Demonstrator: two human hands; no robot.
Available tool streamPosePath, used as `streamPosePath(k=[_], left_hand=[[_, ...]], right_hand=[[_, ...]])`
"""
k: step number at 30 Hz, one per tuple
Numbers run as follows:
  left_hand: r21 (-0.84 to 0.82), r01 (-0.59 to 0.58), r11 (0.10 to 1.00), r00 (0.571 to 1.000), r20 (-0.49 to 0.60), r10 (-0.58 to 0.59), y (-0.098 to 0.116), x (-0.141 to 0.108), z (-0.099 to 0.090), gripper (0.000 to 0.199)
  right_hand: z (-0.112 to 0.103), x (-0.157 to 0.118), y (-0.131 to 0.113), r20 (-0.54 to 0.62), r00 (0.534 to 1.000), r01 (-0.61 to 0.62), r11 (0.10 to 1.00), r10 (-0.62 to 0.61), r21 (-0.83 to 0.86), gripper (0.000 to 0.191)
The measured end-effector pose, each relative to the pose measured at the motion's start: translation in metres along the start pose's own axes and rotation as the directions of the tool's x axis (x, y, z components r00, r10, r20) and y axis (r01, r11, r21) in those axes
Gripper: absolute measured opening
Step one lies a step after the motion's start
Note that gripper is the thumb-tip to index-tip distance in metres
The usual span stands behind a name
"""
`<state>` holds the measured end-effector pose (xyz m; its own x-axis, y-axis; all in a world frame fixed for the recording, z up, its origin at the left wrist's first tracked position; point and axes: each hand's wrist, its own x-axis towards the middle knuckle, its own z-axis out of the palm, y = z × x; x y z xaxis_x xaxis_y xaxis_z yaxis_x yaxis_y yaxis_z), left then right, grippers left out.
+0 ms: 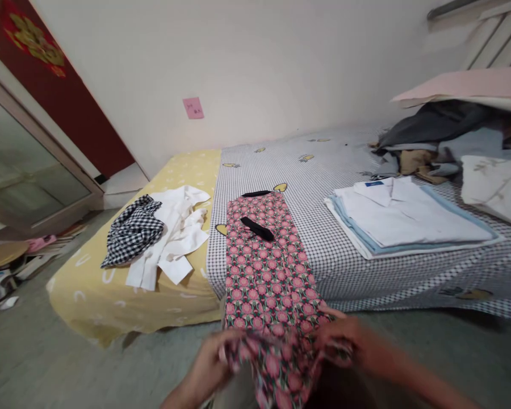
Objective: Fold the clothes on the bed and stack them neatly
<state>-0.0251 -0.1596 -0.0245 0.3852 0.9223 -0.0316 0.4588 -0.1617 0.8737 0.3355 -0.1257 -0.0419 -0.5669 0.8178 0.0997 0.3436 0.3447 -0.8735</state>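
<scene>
Blurred left hand [206, 363] and right hand [338, 341] apparently pinch the near end of a pink floral garment [268, 272] lying flat across a checked bedsheet [349, 278].

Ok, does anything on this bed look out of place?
Yes: a black strip lies loose across the floral garment, looking stray. The white shirt beside the gingham cloth is also crumpled, unlike the neat folded stack.

Pink floral garment [266, 272]; black-white gingham cloth [133, 232].
</scene>
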Motion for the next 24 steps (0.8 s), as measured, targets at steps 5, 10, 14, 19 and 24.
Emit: streamPosePath(k=[5,10,14,19,24], left_hand=[[-0.806,0.341,0.483,0.796,-0.026,-0.605,0.006,0.065,-0.006,0.051],[-0.834,0.365,0.414,0.843,0.107,-0.528,-0.005,0.08,-0.014,0.064],[-0.741,0.32,0.59,0.91,0.068,-0.409,-0.017,0.069,-0.019,0.066],[-0.489,0.24,0.839,0.952,-0.05,-0.302,-0.021,0.074,-0.017,0.054],[-0.308,0.124,0.943,0.959,-0.207,-0.194,-0.017,0.089,-0.011,0.049]], right_hand=[[-0.004,0.055,-0.009,-0.004,0.915,-0.298,0.68,0.404,0.67,0.045],[-0.001,0.074,0.013,0.023,0.867,-0.296,0.477,0.498,0.828,0.06],[-0.002,0.072,0.026,-0.111,0.837,-0.243,0.545,0.536,0.803,0.047],[0.007,0.078,0.041,-0.407,0.8,-0.184,0.826,0.441,0.533,0.056],[0.018,0.081,0.055,-0.628,0.713,-0.161,0.944,0.312,0.286,0.061]])
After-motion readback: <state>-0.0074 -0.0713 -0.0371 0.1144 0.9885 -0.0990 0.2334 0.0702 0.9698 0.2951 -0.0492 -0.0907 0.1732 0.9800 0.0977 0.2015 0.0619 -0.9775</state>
